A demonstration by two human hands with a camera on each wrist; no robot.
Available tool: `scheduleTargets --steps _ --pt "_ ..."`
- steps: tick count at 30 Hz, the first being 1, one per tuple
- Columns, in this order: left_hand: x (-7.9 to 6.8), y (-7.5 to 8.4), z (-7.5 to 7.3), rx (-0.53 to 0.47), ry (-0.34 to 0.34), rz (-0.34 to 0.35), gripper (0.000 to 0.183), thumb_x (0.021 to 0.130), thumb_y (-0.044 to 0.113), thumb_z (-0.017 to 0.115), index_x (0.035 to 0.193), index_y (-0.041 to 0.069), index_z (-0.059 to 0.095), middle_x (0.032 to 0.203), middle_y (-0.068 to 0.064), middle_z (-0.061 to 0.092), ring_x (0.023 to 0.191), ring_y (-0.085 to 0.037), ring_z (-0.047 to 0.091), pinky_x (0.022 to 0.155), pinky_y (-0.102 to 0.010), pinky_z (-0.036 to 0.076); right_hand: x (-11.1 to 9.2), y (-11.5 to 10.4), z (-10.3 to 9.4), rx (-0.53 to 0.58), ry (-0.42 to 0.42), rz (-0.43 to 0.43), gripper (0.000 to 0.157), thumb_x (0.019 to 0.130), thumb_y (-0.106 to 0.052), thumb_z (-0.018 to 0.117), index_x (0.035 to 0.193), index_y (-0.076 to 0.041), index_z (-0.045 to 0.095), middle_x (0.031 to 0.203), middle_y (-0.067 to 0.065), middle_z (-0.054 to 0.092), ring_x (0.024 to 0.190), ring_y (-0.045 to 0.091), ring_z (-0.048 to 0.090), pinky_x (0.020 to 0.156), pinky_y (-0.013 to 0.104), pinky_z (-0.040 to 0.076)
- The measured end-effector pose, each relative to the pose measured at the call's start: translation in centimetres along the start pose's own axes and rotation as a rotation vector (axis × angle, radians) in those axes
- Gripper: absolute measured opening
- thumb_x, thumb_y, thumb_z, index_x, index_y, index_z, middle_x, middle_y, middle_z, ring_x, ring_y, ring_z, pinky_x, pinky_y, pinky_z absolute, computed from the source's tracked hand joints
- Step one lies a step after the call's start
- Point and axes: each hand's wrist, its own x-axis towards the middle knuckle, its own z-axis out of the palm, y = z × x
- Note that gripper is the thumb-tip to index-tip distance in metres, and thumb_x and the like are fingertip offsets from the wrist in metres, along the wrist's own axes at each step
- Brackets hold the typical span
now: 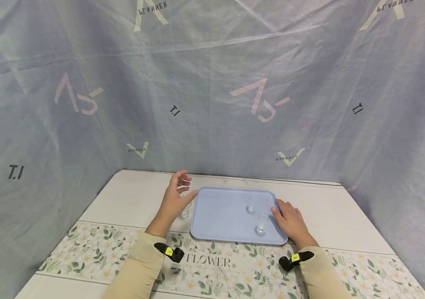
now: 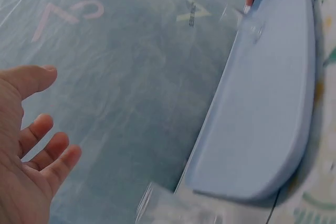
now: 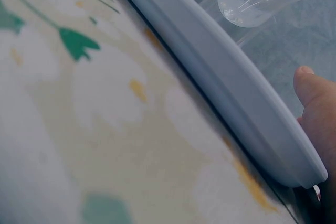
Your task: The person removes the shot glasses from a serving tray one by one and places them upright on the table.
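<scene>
A light blue tray [image 1: 223,211] lies on the table, with two small clear glasses standing in its right half, one farther back [image 1: 251,206] and one nearer the front [image 1: 261,226]. Just outside the tray's left edge stands another clear glass [image 1: 185,211], partly seen at the bottom of the left wrist view. My left hand [image 1: 177,199] hovers by that glass, thumb and fingers spread apart, holding nothing. Resting along the tray's right edge is my right hand [image 1: 291,220], its thumb towards the inside of the rim. Its other fingers are mostly hidden in the right wrist view.
A white table cover [image 1: 134,195] with a floral band [image 1: 100,249] lies beneath the tray. Grey printed curtains [image 1: 205,83] stand behind the table and at both sides.
</scene>
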Motion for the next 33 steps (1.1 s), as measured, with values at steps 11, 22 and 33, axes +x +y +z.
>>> scheduleTargets --steps 11,22,33 --pt "-0.5 0.9 3.7 -0.035 -0.13 0.021 0.064 0.087 0.004 0.079 0.141 0.01 0.046 0.127 -0.016 0.056 0.118 -0.032 0.056 0.102 -0.048 0.049 0.0 -0.1 0.0 -0.015 0.001 0.012 0.075 0.108 -0.053 0.029 0.156 0.005 0.027 0.159 0.028 0.03 0.149 0.05 0.015 0.12 0.064 0.004" --pt "-1.0 1.4 7.4 -0.086 -0.202 0.033 0.065 0.088 0.005 0.078 0.143 0.008 0.045 0.126 -0.015 0.055 0.115 -0.039 0.056 0.101 -0.052 0.048 -0.1 -0.3 -0.3 -0.007 0.002 0.011 0.073 0.108 -0.05 0.032 0.155 0.005 0.028 0.158 0.028 0.031 0.149 0.05 0.016 0.119 0.065 0.004" --pt "-1.5 1.7 10.5 -0.07 -0.274 -0.011 0.064 0.091 0.008 0.076 0.145 0.01 0.042 0.126 -0.008 0.056 0.114 -0.031 0.058 0.1 -0.044 0.05 -0.1 -0.4 -0.3 -0.006 -0.002 0.01 0.072 0.108 -0.049 0.034 0.156 0.005 0.029 0.158 0.028 0.031 0.149 0.05 0.016 0.119 0.065 0.004"
